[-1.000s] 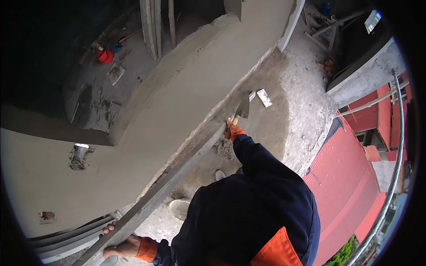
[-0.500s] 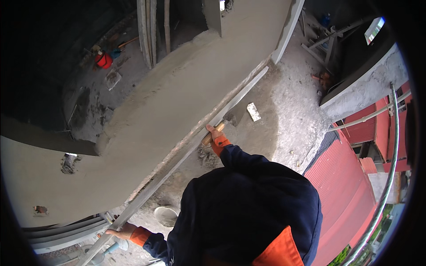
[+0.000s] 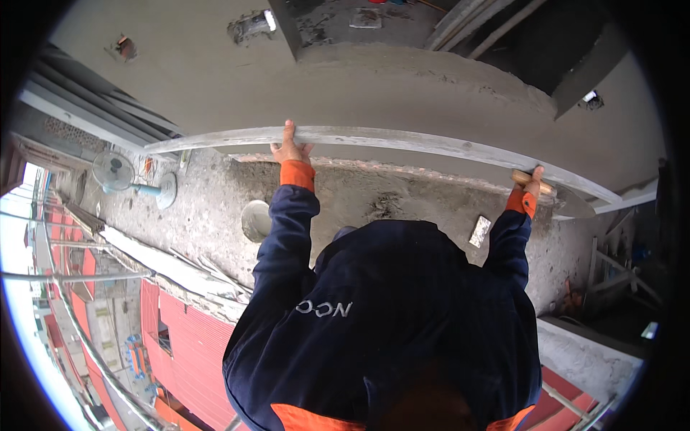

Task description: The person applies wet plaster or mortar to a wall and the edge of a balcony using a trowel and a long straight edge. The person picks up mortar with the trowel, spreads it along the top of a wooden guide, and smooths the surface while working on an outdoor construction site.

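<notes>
A long board (image 3: 402, 138) stretches along the face of the grey wall (image 3: 359, 86). The left hand (image 3: 293, 152) has its grip round the board, thumb up. Farther along, the right hand (image 3: 532, 187) clasps the trowel (image 3: 575, 205) by its wooden handle, thumb at the board. On the floor (image 3: 215, 187) are a pale block (image 3: 480, 231), a bucket (image 3: 256, 220) and, well to the left, a fan (image 3: 113, 171).
</notes>
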Demonstrator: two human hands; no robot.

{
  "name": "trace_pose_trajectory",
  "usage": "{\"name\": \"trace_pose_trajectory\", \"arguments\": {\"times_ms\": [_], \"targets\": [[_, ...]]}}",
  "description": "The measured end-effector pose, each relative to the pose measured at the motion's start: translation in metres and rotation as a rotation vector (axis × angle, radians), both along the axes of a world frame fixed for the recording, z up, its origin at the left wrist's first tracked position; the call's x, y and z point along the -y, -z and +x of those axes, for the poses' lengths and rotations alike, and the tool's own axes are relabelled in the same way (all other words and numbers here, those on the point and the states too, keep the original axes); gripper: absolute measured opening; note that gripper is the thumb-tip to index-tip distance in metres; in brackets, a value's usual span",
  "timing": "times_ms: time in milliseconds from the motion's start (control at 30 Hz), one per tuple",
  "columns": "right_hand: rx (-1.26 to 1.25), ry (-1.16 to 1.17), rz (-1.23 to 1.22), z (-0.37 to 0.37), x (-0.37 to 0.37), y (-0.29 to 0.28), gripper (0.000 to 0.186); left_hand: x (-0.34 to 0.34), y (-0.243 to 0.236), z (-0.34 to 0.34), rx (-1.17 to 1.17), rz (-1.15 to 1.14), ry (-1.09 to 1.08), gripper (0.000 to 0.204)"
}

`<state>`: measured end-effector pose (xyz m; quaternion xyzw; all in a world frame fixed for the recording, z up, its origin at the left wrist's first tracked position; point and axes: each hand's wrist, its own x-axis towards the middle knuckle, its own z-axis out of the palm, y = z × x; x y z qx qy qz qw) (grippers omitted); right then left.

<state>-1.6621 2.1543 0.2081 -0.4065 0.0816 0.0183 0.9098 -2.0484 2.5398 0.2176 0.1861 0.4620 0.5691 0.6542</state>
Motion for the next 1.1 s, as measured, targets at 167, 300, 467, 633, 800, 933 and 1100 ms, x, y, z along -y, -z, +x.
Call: {"name": "trace_pose_trajectory", "arguments": {"times_ms": [167, 300, 467, 633, 800, 933, 1100], "targets": [[-0.147, -0.016, -0.588, -0.015, -0.022, -0.023, 0.068, -0.012, 0.016, -0.011, -0.033, -0.104, -0.042, 0.127], [0.090, 0.137, -0.244, 0.004, -0.038, -0.013, 0.054, -0.025, 0.000, 0.005, -0.108, -0.144, -0.181, 0.113], [0.118, 0.002, 0.091, 0.017, -0.035, -0.009, 0.053, -0.040, -0.024, 0.011, -0.260, -0.220, -0.048, 0.097], [0.054, -0.182, 0.137, 0.002, -0.078, -0.007, 0.053, -0.100, 0.047, 0.013, -0.389, -0.114, -0.186, 0.073], [-0.017, -0.148, -0.083, 0.034, -0.078, 0.005, 0.057, -0.094, 0.021, 0.035, 0.042, -0.079, -0.019, 0.090], [0.006, -0.179, -0.104, 0.058, -0.090, 0.008, 0.063, -0.082, 0.015, 0.042, 0.174, 0.036, 0.106, 0.109], [-0.101, -0.180, -0.055, 0.090, -0.102, 0.000, 0.058, -0.086, 0.001, 0.067, 0.071, 0.068, 0.036, 0.120]]}}
